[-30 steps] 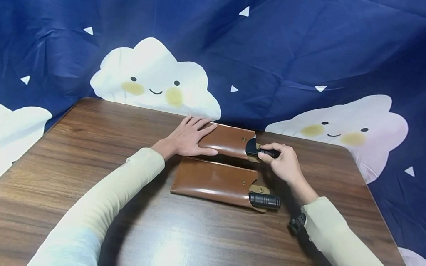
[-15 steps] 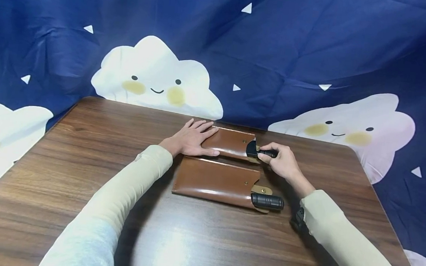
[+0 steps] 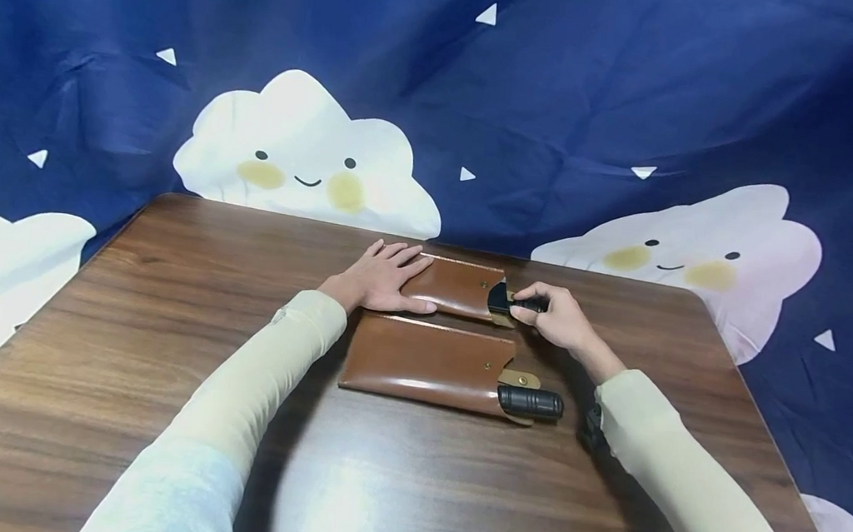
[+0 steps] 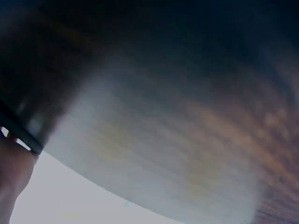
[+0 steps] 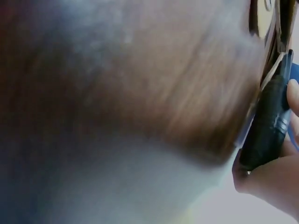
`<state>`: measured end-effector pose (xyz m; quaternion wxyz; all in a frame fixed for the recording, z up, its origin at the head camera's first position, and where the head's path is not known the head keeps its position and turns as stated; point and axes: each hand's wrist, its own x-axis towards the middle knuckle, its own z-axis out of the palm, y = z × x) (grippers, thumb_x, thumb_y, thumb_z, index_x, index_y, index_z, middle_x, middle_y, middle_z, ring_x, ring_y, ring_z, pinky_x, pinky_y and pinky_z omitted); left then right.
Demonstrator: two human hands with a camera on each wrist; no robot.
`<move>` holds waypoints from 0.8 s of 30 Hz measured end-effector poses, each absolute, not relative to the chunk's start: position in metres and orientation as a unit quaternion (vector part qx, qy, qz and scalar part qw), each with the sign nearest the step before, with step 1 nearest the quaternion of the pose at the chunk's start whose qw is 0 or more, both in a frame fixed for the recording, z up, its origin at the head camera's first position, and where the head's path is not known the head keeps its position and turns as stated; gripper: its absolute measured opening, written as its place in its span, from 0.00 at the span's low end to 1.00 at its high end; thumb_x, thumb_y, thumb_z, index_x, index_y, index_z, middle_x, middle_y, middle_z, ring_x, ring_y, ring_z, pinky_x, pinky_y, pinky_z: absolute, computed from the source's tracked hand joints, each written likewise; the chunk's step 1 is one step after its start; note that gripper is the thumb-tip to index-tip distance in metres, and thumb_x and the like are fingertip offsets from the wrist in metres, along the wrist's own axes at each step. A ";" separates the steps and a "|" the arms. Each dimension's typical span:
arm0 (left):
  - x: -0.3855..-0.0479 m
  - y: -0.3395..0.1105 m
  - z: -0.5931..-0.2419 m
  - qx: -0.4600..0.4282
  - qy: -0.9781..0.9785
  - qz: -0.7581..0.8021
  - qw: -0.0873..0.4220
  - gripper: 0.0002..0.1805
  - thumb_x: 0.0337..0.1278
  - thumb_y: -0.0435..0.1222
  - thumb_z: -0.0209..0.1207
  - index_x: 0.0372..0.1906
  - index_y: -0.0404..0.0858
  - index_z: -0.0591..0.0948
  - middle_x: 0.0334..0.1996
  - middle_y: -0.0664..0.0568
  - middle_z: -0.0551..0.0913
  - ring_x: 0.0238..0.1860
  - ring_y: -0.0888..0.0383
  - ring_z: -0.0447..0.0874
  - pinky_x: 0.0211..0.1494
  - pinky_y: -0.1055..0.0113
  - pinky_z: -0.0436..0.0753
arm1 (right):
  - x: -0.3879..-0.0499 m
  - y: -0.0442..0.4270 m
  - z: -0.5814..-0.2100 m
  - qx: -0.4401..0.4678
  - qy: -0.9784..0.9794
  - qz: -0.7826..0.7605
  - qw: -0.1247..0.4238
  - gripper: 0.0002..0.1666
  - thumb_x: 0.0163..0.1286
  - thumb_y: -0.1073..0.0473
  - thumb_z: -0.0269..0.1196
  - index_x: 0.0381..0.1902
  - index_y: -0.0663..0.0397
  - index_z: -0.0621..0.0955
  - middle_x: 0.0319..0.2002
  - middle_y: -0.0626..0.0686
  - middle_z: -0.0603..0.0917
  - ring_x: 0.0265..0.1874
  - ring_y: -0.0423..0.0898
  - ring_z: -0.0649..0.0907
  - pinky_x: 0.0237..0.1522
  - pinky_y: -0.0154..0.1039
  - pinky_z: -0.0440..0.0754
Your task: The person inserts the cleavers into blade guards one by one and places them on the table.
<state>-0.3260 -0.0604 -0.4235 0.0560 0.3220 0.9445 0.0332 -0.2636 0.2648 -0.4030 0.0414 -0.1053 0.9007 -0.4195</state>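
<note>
Two brown leather sheaths lie on the table, one behind the other. My left hand rests flat, fingers spread, on the left end of the far sheath. At that sheath's right mouth, my right hand pinches the ribbed black handle of a tool between thumb and fingers. A flat black part of the tool shows at the mouth; the rest is hidden inside. The near sheath has a similar black handle sticking out. Part of my left hand shows in the left wrist view.
The wood-grain table ends at a back edge just beyond the far sheath. A blue curtain with white clouds hangs behind it. A tan strap with a snap sticks out beside the near handle.
My left forearm has swung to the right, and the left hand and far sheath sit slightly nearer. My right hand keeps its pinch on the handle. The head view has shifted a little.
</note>
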 end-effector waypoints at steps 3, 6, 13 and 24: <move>-0.324 -0.061 -0.419 0.321 0.945 0.031 0.050 0.56 0.55 0.79 0.40 0.83 0.52 0.51 0.81 0.49 0.51 0.79 0.46 0.45 0.77 0.42 0.43 | -0.265 0.266 -0.402 -0.114 0.903 -0.412 0.047 0.17 0.70 0.63 0.67 0.52 0.68 0.81 0.34 0.60 0.83 0.22 0.46 0.78 0.24 0.35 0.77; -0.322 -0.061 -0.418 0.320 0.945 0.033 0.052 0.56 0.56 0.78 0.41 0.83 0.51 0.51 0.81 0.48 0.52 0.79 0.45 0.46 0.77 0.42 0.44 | -0.264 0.267 -0.403 -0.122 0.910 -0.395 0.045 0.17 0.70 0.62 0.67 0.52 0.67 0.81 0.31 0.58 0.82 0.20 0.46 0.77 0.24 0.35 0.76; -0.322 -0.060 -0.421 0.313 0.947 0.036 0.058 0.56 0.55 0.78 0.43 0.83 0.52 0.51 0.81 0.49 0.51 0.79 0.45 0.46 0.77 0.43 0.44 | -0.263 0.268 -0.403 -0.130 0.915 -0.380 0.047 0.17 0.70 0.61 0.67 0.52 0.66 0.81 0.30 0.57 0.81 0.20 0.45 0.76 0.23 0.36 0.75; -0.322 -0.061 -0.418 0.318 0.946 0.036 0.048 0.56 0.55 0.79 0.42 0.83 0.51 0.52 0.80 0.47 0.53 0.79 0.44 0.48 0.77 0.43 0.46 | -0.262 0.267 -0.402 -0.127 0.916 -0.379 0.038 0.17 0.70 0.60 0.67 0.52 0.65 0.81 0.33 0.59 0.82 0.22 0.45 0.77 0.24 0.36 0.75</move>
